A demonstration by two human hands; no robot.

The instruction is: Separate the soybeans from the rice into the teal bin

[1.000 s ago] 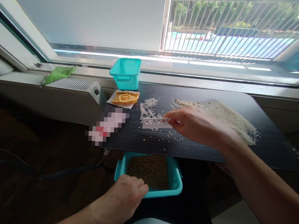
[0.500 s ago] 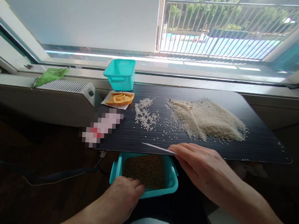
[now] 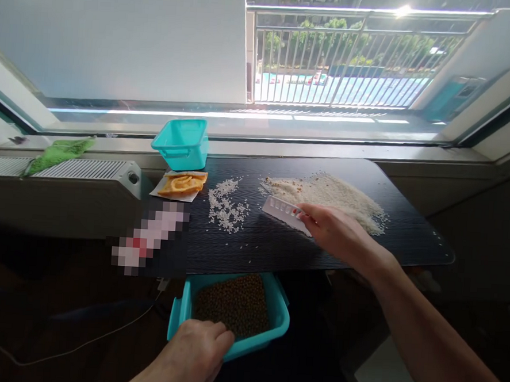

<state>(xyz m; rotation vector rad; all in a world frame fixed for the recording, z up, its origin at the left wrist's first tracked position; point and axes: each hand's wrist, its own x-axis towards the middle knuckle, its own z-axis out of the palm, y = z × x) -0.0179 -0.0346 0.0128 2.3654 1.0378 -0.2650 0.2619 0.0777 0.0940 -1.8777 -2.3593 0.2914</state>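
My right hand (image 3: 328,224) pinches one end of a flat white blister pack (image 3: 283,210) with a row of small pockets, reddish near my fingers. The pack tilts over the dark tabletop (image 3: 346,251), at the near side of a spread pile of rice (image 3: 345,196) with a few orange-brown bits at its far left. My left hand (image 3: 198,343) is closed on the near rim of a turquoise tub (image 3: 277,313). Small round brown pellets (image 3: 231,305) fill the tub, just below the table's front edge. My left fingertips are partly hidden.
A smaller scatter of rice (image 3: 228,206) lies to the left. Behind it stand a second turquoise tub (image 3: 184,146) and an orange item on white paper (image 3: 181,185). A blurred packet (image 3: 148,239) lies at the left edge. A radiator (image 3: 87,175) bears a green cloth (image 3: 61,153).
My right hand has moved forward from the table's front edge towards the rice, turning the blister pack from edge-on to show its face. My left hand stays on the tub. The view has shifted.
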